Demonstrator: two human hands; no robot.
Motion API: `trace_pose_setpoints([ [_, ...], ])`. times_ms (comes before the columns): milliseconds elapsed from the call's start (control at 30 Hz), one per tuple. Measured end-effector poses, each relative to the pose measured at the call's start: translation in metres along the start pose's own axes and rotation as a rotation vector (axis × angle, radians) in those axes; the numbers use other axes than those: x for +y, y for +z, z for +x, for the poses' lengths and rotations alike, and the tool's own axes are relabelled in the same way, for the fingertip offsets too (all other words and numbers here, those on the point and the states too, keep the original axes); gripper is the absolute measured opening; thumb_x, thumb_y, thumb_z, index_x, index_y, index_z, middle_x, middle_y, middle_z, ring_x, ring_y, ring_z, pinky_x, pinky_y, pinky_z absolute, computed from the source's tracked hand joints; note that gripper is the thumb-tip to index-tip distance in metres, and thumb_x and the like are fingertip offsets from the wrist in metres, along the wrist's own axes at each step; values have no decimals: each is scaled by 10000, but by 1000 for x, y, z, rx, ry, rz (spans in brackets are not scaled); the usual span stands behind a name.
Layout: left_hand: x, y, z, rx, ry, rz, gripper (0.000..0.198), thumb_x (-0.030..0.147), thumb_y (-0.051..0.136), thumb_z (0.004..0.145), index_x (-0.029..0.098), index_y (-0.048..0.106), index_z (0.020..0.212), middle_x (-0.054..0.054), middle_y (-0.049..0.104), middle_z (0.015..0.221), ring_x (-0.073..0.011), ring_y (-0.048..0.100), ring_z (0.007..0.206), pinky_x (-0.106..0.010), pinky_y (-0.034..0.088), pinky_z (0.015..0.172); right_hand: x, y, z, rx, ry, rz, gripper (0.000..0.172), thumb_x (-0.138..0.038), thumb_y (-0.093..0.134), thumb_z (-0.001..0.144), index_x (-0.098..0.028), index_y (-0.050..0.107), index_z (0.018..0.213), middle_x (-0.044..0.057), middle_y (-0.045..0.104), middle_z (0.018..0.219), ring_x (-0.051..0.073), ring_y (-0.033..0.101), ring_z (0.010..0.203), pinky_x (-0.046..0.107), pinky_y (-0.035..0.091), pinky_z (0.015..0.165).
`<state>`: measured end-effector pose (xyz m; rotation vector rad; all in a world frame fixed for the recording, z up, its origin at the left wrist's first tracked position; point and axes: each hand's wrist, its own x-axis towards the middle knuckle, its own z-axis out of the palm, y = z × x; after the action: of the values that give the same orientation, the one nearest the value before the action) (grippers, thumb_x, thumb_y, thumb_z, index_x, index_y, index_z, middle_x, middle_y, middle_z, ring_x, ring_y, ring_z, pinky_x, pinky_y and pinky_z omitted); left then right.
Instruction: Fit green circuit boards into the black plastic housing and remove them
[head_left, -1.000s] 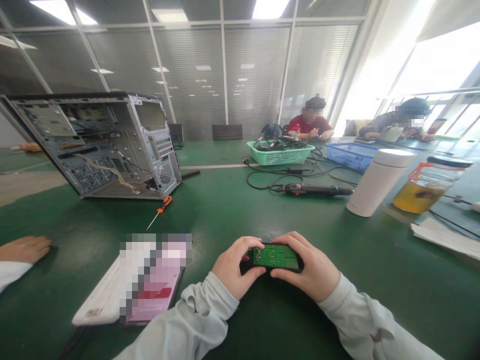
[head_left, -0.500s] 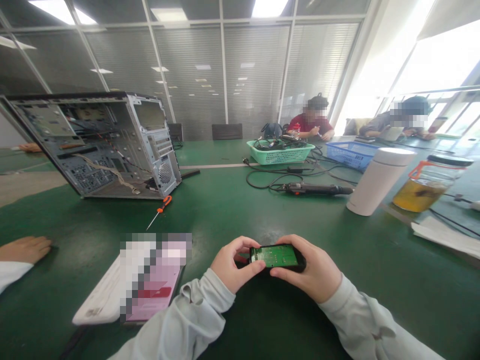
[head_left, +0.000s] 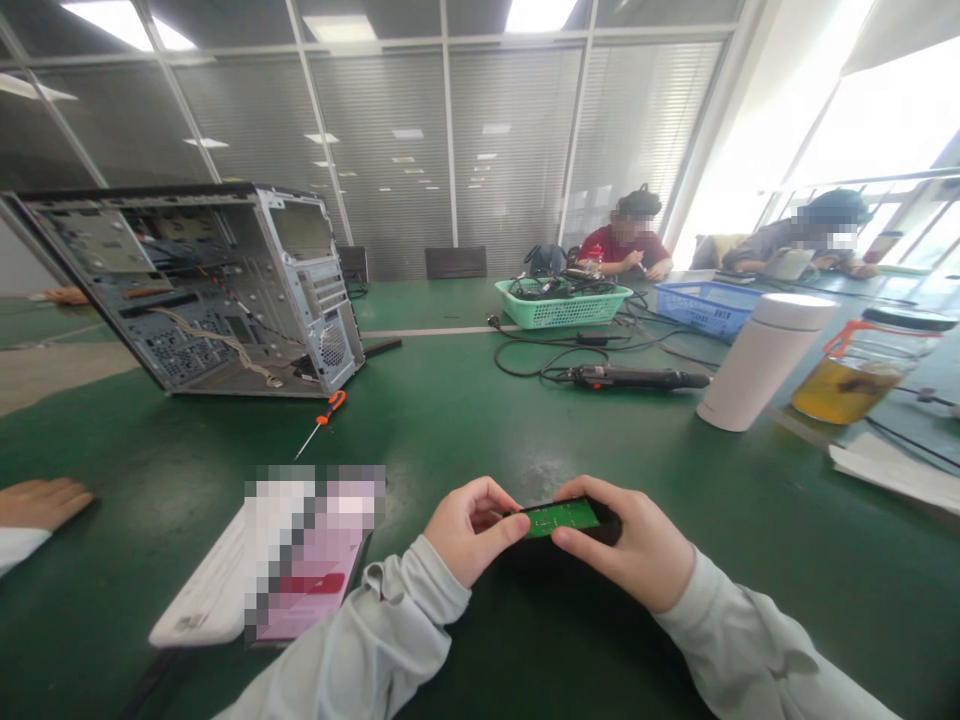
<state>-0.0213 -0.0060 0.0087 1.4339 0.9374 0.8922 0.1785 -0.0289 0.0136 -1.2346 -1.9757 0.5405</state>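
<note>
Between my hands is a small black device with a bare green circuit board [head_left: 564, 516] facing up. My left hand [head_left: 474, 530] grips its left end, thumb on the board's near edge and fingers behind. My right hand [head_left: 637, 540] closes around the right end, thumb along the near side and fingers over the far edge. The device's underside is hidden. To the left lie a white power bank-like slab [head_left: 206, 590] and a phone with a pink screen [head_left: 319, 570]. An orange-handled screwdriver [head_left: 322, 420] rests beyond them.
An open computer case [head_left: 225, 300] stands at the left. A corded electric screwdriver [head_left: 637, 378], a green basket of cables [head_left: 562, 310], a blue basket [head_left: 705, 305], a white bottle [head_left: 757, 365] and a jar [head_left: 862, 370] are at the right. Another person's hand [head_left: 45, 502] rests at left; two people sit opposite.
The device has tipped, so its board looks narrower, and it has shifted slightly right and down with my right hand. My left thumb covers the board's left end more.
</note>
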Motion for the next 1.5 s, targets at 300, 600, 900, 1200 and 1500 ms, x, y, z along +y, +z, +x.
trace_pose_setpoints([
  [300, 7, 2, 0, 48, -42, -15, 444, 568, 670, 597, 165, 485, 622, 39, 544, 520, -75, 468, 470, -198, 358, 474, -5, 1, 1, -122, 99, 236, 395, -515, 534, 832, -133, 631, 856, 41, 565, 779, 188, 521, 705, 229, 396, 626],
  [600, 3, 2, -2, -22, -14, 69, 359, 478, 539, 715, 153, 567, 867, 6, 568, 594, -106, 474, 479, -220, 367, 471, 3, 13, -5, -224, 264, 388, 497, -594, 563, 787, -104, 609, 860, 21, 483, 591, 87, 396, 367, 127, 306, 275],
  [900, 4, 3, -10, -132, 120, 405, 418, 497, 585, 686, 150, 701, 887, 3, 535, 617, -113, 431, 517, -217, 324, 475, -3, 10, -5, -233, 243, 361, 471, -558, 558, 785, -94, 625, 825, 21, 479, 587, 78, 408, 372, 88, 309, 254],
  [1200, 7, 3, -9, -121, 239, 648, 359, 389, 424, 829, 185, 713, 767, -22, 573, 639, -160, 547, 620, -245, 356, 558, -1, 12, -6, -331, 385, 438, 567, -620, 568, 740, -88, 590, 935, 20, 486, 600, 86, 431, 354, 84, 325, 244],
  [1500, 6, 2, -5, 1, 204, 634, 397, 374, 322, 845, 175, 621, 676, -35, 611, 665, -177, 565, 675, -268, 378, 620, -4, 5, -6, -339, 454, 521, 813, -594, 620, 710, -113, 342, 1305, 49, 550, 731, 97, 470, 397, 87, 363, 275],
])
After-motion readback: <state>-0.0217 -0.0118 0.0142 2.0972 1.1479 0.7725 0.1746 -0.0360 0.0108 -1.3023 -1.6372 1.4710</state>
